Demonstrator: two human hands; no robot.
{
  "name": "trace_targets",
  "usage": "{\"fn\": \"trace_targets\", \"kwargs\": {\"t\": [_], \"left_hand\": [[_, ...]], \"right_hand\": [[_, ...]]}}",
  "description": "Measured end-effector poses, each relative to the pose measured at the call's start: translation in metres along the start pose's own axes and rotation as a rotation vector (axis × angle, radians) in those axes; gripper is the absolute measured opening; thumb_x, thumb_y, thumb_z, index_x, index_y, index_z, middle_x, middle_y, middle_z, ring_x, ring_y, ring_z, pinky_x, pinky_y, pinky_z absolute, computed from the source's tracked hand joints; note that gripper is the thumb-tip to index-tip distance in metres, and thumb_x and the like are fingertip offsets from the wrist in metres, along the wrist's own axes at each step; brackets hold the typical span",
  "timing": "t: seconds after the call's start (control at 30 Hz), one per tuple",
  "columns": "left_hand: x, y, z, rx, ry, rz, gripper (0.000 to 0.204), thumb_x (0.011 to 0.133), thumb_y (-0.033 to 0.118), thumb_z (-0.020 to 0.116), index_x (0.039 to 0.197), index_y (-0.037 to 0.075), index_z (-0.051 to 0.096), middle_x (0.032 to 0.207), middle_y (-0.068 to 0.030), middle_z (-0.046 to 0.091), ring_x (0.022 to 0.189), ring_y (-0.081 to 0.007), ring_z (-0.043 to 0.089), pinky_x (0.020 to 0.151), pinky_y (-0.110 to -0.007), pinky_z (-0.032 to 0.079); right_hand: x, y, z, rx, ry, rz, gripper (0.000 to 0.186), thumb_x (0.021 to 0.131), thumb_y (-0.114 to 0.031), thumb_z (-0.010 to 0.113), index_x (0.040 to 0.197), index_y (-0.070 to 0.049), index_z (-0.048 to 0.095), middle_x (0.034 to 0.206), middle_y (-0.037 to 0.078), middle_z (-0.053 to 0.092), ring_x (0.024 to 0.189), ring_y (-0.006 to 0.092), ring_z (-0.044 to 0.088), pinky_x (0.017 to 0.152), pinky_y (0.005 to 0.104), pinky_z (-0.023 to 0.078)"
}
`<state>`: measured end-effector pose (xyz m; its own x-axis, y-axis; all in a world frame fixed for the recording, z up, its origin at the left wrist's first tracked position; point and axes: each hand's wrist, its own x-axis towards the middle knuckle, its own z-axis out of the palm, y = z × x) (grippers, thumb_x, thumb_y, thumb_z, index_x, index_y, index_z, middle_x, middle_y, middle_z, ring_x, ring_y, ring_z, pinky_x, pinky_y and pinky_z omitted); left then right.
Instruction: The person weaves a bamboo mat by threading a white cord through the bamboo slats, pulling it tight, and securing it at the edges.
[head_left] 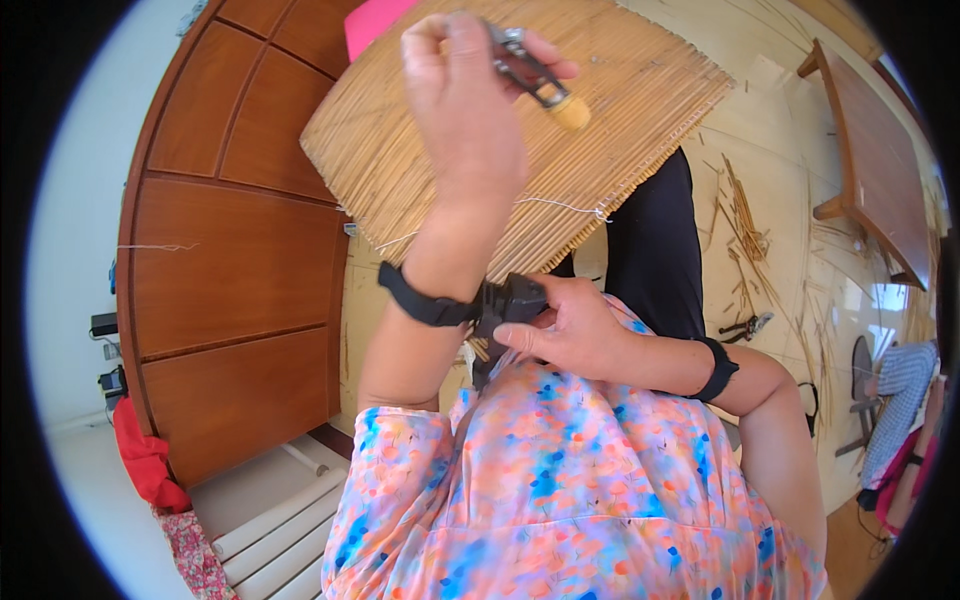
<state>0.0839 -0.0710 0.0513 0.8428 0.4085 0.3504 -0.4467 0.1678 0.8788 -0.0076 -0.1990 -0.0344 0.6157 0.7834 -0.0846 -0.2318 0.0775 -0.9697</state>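
Observation:
Raised over the far part of a mat of thin tan sticks (610,60), my left hand (450,80) is closed around a small tool with a dark metal frame (540,85) and a rounded yellow end (573,114). The tool is slightly blurred, so its exact kind is unclear. Close to my belly, my right hand (585,335) grips a black blocky object (515,300) below my left wrist. The left forearm partly hides it. White string (560,204) runs across the mat near its front edge.
A wooden cabinet (235,270) stands along the left, above a white slatted rack (280,540). Loose sticks (740,215) and dark-handled pliers or cutters (745,327) lie on the floor at right. A wooden bench (875,150) is farther right. Another person's checked clothing (905,385) shows at the right edge.

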Motion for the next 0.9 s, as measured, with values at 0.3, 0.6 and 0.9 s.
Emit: {"fn": "trace_targets", "kwargs": {"t": [0.3,0.6,0.9], "left_hand": [[-0.050,0.010,-0.041,-0.135,0.075,-0.355,0.015,0.103,0.026,0.041,0.096,0.012,0.042,0.065,-0.0057,0.050,0.047,-0.0123,0.041,0.047,-0.027,0.038],[-0.086,-0.014,-0.096,-0.325,0.100,-0.843,0.021,0.099,0.017,0.046,0.111,0.002,0.056,0.091,-0.0077,0.053,0.066,-0.0114,0.045,0.063,-0.027,0.040],[-0.079,-0.006,-0.105,0.367,-0.328,-0.764,0.043,0.105,0.040,0.026,0.120,0.007,0.049,0.073,-0.0059,0.054,0.054,-0.0098,0.046,0.050,-0.021,0.037]], "right_hand": [[-0.019,0.022,-0.052,-0.591,0.395,-0.251,0.020,0.077,-0.012,0.074,0.094,-0.004,0.067,0.073,0.009,0.064,0.057,0.0172,0.062,0.054,0.0282,0.051],[-0.006,0.034,-0.084,-0.910,0.641,-0.326,0.022,0.075,-0.009,0.074,0.095,-0.007,0.064,0.075,0.005,0.059,0.056,0.0183,0.059,0.050,0.0282,0.048],[0.016,0.051,-0.086,-1.038,0.649,-0.289,0.018,0.076,-0.011,0.072,0.089,-0.008,0.060,0.077,0.006,0.057,0.059,0.0251,0.060,0.050,0.0331,0.050]]}}
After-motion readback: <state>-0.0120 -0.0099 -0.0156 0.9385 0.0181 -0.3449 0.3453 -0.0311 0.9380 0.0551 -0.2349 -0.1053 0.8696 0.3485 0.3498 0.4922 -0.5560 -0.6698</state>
